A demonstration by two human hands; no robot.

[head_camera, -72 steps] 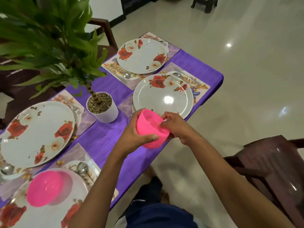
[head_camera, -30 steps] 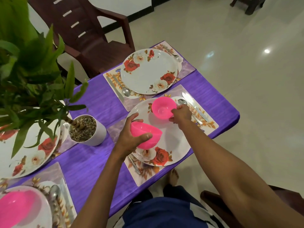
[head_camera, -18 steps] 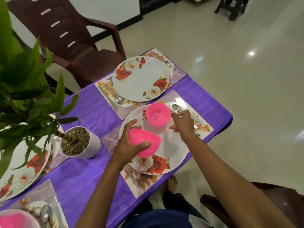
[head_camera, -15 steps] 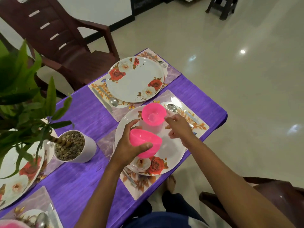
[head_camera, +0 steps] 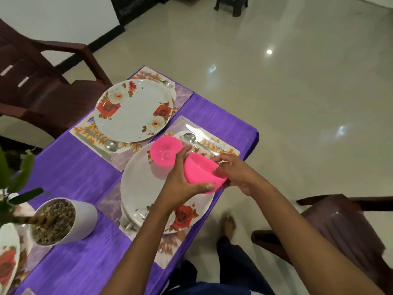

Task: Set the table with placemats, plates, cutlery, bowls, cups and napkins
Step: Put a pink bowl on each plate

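Above glossy floral plate (head_camera: 144,188), both hands (head_camera: 180,188) (head_camera: 236,175) gripping round pink plastic bowl (head_camera: 202,175)

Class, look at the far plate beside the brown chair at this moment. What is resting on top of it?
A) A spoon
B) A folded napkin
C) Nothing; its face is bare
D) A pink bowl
C: the far plate shows only its rose pattern, while one pink bowl sits on the near plate and both hands hold the other pink bowl.
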